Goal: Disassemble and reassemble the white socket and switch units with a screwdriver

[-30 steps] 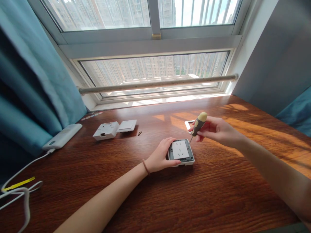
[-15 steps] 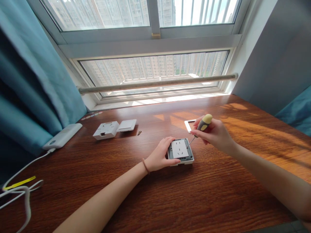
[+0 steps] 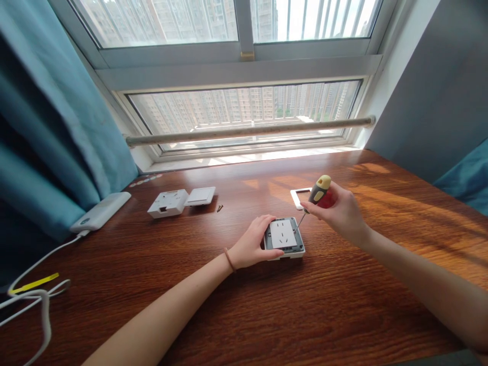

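Observation:
A wall socket (image 3: 283, 234) with a white face and grey surround sits in a white back box on the wooden table. My left hand (image 3: 253, 244) grips its left side, fingers at the far edge and thumb along the near edge. In my right hand (image 3: 341, 213) is a screwdriver (image 3: 319, 190) with a yellow and grey handle, held tilted. Its thin shaft slopes down to the right side of the socket, where the tip meets the grey surround. Behind the screwdriver lies a white cover frame (image 3: 296, 199), partly hidden by my right hand.
To the left are a white back box (image 3: 166, 204), a white switch panel (image 3: 200, 196) leaning against it, and a few screws (image 3: 220, 208). Farther left lie a white power bank (image 3: 101, 211), a white cable (image 3: 46, 320) and a yellow strip (image 3: 36, 283). A window and rail stand behind the table.
My right hand has turned the screwdriver slightly, its fingers shifting on the handle. My left hand and the socket keep their places; the whole view has shifted a little.

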Available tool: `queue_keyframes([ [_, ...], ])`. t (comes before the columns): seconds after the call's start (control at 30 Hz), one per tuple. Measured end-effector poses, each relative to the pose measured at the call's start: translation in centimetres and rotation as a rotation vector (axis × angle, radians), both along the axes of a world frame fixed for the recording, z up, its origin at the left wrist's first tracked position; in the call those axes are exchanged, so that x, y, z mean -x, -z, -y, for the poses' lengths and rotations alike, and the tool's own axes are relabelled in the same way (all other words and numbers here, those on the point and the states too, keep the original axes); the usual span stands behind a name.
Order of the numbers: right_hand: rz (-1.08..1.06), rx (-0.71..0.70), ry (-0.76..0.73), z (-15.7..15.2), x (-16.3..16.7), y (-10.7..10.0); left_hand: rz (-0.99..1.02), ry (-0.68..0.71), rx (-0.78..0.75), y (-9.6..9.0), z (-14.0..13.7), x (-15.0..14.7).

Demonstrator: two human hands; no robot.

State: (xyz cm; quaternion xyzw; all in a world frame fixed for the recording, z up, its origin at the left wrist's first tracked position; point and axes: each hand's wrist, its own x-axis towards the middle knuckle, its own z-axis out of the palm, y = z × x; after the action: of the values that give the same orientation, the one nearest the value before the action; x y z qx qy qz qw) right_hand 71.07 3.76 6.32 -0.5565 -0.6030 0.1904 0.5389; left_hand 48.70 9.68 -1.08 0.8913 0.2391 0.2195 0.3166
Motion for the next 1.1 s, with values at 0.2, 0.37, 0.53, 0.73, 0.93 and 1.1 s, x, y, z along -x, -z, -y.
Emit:
queue_keyframes([
  [0.2, -0.275, 0.128, -0.312, 0.4, 0.6, -0.7, -0.005, -0.003, -0.004, 0.0, 0.0, 0.0],
  [0.37, -0.264, 0.320, -0.548, 0.5, -0.9, -2.5, -0.019, -0.010, -0.001, -0.1, 0.0, 0.0],
  [0.53, -0.017, 0.206, -0.331, 0.4, -1.3, -2.0, -0.007, -0.006, 0.004, -0.1, 0.1, -0.1],
  [0.73, 0.208, -0.026, -0.065, 0.3, 0.0, -0.6, 0.000, -0.012, 0.009, -0.2, 0.1, -0.1],
  [0.93, -0.096, 0.245, -0.302, 0.2, -0.8, -1.9, 0.002, -0.007, 0.013, -0.2, 0.1, -0.1],
  [1.1, -0.158, 0.361, -0.477, 0.3, -1.6, -2.6, -0.001, -0.014, 0.025, -0.2, 0.2, -0.1],
])
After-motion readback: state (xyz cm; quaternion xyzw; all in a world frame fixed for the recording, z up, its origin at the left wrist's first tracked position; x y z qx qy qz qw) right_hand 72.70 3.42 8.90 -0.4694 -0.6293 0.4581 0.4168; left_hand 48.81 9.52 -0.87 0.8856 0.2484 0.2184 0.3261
